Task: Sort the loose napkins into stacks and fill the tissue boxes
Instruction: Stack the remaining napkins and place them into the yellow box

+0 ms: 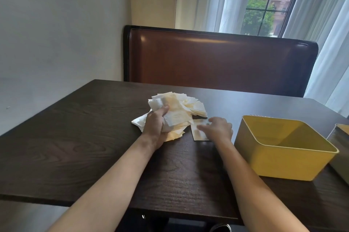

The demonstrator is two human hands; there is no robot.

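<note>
A loose pile of white and pale yellow napkins (190, 104) lies in the middle of the dark wooden table (75, 137). My left hand (155, 126) grips a bundle of napkins (174, 116) at the pile's near side, thumb on top. My right hand (219, 128) rests with fingers reaching left on a single napkin (198, 134) lying flat beside the pile. An open yellow tissue box (283, 158) stands empty to the right of my right hand. A second box (340, 141) shows only partly at the right edge.
A brown padded booth seat back (217, 58) runs behind the table's far edge. A window with white curtains (321, 24) is at the back right. A pale wall (56, 33) lies to the left. The table's near edge is by my forearms.
</note>
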